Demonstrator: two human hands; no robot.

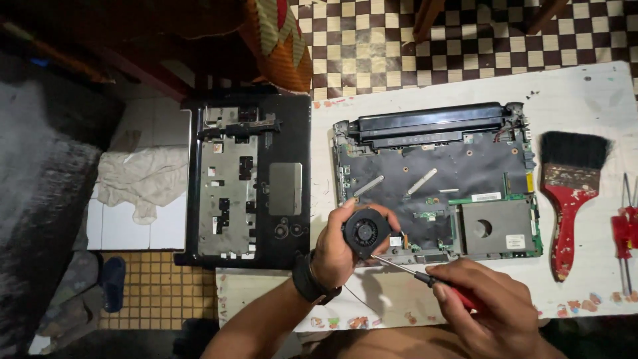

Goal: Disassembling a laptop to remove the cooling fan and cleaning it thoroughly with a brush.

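Black round plastic cooling fan sits in my left hand, fingers wrapped around its rim, lifted just in front of the opened laptop base with its dark green circuit board. My right hand grips a red-handled screwdriver, its thin shaft meeting the fan's lower edge. Right of the laptop base lies a red-handled paintbrush with black bristles; left of it rests the detached black palmrest cover.
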